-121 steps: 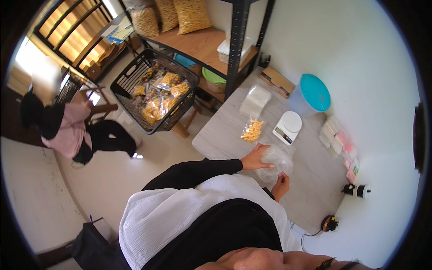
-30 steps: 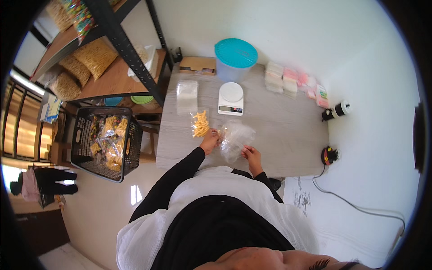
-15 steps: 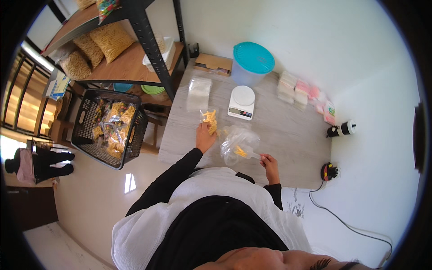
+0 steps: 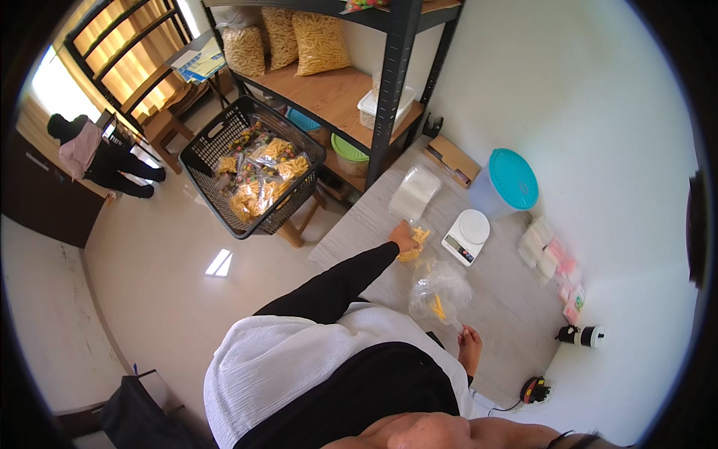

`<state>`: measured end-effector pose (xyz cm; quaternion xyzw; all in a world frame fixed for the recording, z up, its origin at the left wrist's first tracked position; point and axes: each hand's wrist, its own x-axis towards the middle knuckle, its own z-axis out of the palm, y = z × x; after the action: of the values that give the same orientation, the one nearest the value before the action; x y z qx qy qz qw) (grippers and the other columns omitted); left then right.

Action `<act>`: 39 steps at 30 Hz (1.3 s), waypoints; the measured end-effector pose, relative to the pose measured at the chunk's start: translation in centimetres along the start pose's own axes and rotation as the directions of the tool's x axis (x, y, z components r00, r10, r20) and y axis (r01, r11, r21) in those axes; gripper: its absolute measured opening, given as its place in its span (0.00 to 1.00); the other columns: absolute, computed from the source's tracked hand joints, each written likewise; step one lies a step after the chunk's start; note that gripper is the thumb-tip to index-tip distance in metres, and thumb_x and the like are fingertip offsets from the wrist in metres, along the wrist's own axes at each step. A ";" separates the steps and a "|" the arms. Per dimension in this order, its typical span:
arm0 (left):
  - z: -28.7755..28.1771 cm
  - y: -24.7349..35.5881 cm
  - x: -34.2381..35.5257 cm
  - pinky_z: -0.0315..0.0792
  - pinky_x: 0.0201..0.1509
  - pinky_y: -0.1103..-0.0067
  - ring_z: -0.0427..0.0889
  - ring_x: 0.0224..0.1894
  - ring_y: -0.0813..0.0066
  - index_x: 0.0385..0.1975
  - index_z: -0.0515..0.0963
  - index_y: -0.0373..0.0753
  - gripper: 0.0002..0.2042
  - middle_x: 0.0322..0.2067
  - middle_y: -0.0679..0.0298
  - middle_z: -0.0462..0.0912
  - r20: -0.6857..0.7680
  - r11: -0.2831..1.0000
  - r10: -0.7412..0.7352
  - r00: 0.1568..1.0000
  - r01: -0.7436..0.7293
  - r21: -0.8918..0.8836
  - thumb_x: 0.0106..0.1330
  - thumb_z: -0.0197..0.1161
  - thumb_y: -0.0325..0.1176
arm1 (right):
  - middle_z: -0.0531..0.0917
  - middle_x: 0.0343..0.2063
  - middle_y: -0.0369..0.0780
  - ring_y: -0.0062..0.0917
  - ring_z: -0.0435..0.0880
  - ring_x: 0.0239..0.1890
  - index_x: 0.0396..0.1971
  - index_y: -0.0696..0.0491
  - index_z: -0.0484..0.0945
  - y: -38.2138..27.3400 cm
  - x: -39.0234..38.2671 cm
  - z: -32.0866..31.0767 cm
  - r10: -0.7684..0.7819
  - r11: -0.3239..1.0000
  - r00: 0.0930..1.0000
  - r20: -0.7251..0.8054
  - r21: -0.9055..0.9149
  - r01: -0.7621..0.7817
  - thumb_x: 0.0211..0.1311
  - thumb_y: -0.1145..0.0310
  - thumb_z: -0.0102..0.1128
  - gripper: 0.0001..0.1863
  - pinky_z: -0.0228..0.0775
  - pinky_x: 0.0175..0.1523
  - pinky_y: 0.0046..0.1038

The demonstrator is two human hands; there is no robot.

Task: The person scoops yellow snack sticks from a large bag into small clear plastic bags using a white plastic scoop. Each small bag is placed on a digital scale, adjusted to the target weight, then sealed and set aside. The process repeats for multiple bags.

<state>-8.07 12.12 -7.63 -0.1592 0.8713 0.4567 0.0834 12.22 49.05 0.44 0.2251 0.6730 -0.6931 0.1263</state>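
The left hand covers part of the snack pile, so its grip is unclear. The right hand, at five o'clock, is too small to read. The shelf is cut off at twelve.

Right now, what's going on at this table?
A person stands at a grey table. Their left hand reaches into a small pile of yellow snack sticks beside a white kitchen scale. Their right hand holds the edge of a clear plastic bag with a few sticks already inside. A stack of empty bags and a tub with a teal lid sit further back. A black basket of filled bags stands on a stool by the shelf.
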 end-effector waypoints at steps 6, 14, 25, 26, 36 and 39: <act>-2.6 1.4 -2.6 0.77 0.49 0.72 0.83 0.44 0.61 0.47 0.75 0.29 0.36 0.39 0.54 0.83 0.114 0.955 0.122 0.986 -0.085 -0.284 0.36 0.84 0.36 | 0.78 0.33 0.33 0.15 0.74 0.32 0.46 0.59 0.79 0.1 -0.2 -1.6 0.013 1.000 0.999 -0.040 0.000 -0.013 0.68 0.68 0.58 0.12 0.70 0.40 0.16; -9.3 5.4 -8.5 0.76 0.53 0.78 0.82 0.48 0.71 0.55 0.74 0.33 0.29 0.48 0.60 0.82 0.327 0.758 0.098 0.940 0.142 -0.636 0.51 0.77 0.25 | 0.78 0.30 0.32 0.13 0.74 0.30 0.45 0.58 0.79 -0.3 0.9 -0.7 -0.002 1.000 0.998 -0.057 0.004 0.002 0.71 0.67 0.56 0.11 0.68 0.37 0.14; -11.7 6.3 -10.5 0.70 0.66 0.68 0.74 0.62 0.63 0.69 0.57 0.39 0.33 0.60 0.53 0.74 0.448 0.344 0.364 0.816 0.329 -0.879 0.64 0.60 0.18 | 0.77 0.29 0.31 0.14 0.74 0.30 0.44 0.58 0.81 -0.3 4.1 2.9 0.003 1.000 1.000 0.020 0.031 -0.003 0.70 0.67 0.58 0.11 0.69 0.38 0.16; -12.0 6.5 -10.7 0.68 0.67 0.68 0.73 0.63 0.62 0.71 0.54 0.41 0.35 0.61 0.52 0.72 0.441 0.346 0.392 0.807 0.315 -0.884 0.64 0.59 0.20 | 0.78 0.29 0.31 0.14 0.75 0.30 0.44 0.57 0.82 0.0 4.0 2.5 0.000 0.999 1.000 0.005 0.036 0.000 0.69 0.67 0.58 0.11 0.70 0.39 0.16; -14.1 8.8 -12.3 0.59 0.72 0.67 0.65 0.68 0.60 0.76 0.45 0.47 0.41 0.70 0.46 0.58 0.448 0.271 0.527 0.722 0.356 -0.894 0.63 0.58 0.37 | 0.80 0.29 0.31 0.14 0.77 0.31 0.43 0.56 0.82 2.5 0.9 -0.5 -0.016 0.999 0.993 -0.117 0.038 0.021 0.68 0.67 0.58 0.11 0.71 0.40 0.16; -14.0 8.7 -12.2 0.59 0.72 0.68 0.66 0.67 0.61 0.76 0.44 0.47 0.42 0.70 0.47 0.58 0.475 0.334 0.526 0.705 0.342 -0.878 0.62 0.58 0.39 | 0.79 0.29 0.31 0.14 0.77 0.31 0.44 0.57 0.82 2.9 0.0 -0.8 -0.013 0.999 0.991 -0.132 0.050 0.020 0.69 0.67 0.57 0.11 0.72 0.41 0.16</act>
<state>0.27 7.71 10.58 0.0652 0.3470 0.8959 0.2698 13.76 49.65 -2.11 0.2678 0.6638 -0.6948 0.0701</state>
